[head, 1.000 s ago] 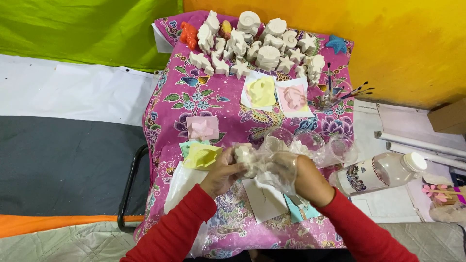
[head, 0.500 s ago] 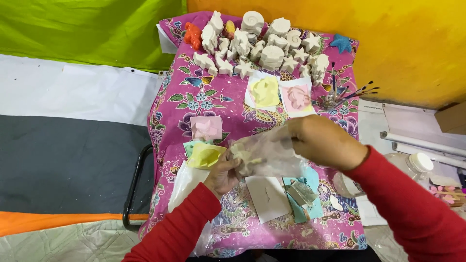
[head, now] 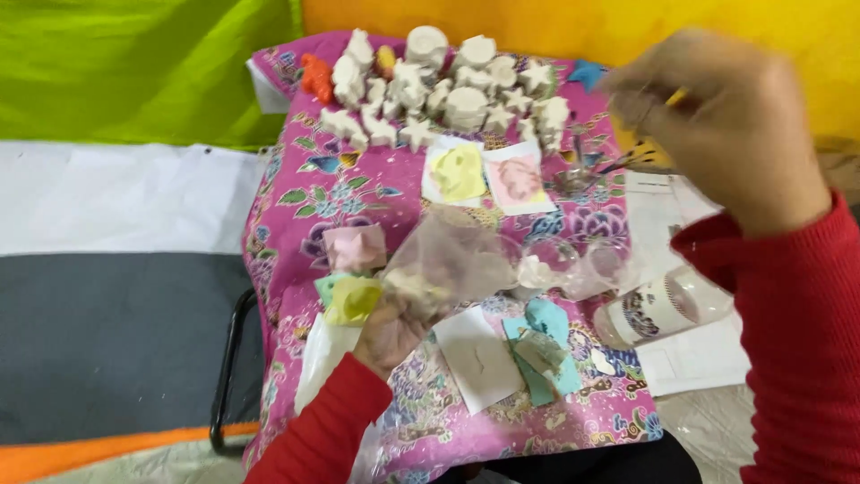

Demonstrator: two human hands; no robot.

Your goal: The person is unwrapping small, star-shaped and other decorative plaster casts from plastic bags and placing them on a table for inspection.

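Your left hand (head: 390,327) at lower centre grips a clear plastic bag (head: 448,260); your right hand (head: 726,125), upper right, is blurred, grip unclear.

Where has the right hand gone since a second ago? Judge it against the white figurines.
Yes. The right hand has left the plastic bag and risen toward the far right, now level with the white figurines. The left hand holds the bag.

The right hand (head: 721,125) has let go of the clear bag (head: 448,264) and risen to the upper right of the frame, blurred. The left hand (head: 390,332) alone now holds the bag at lower centre, over the pink cloth (head: 296,206).
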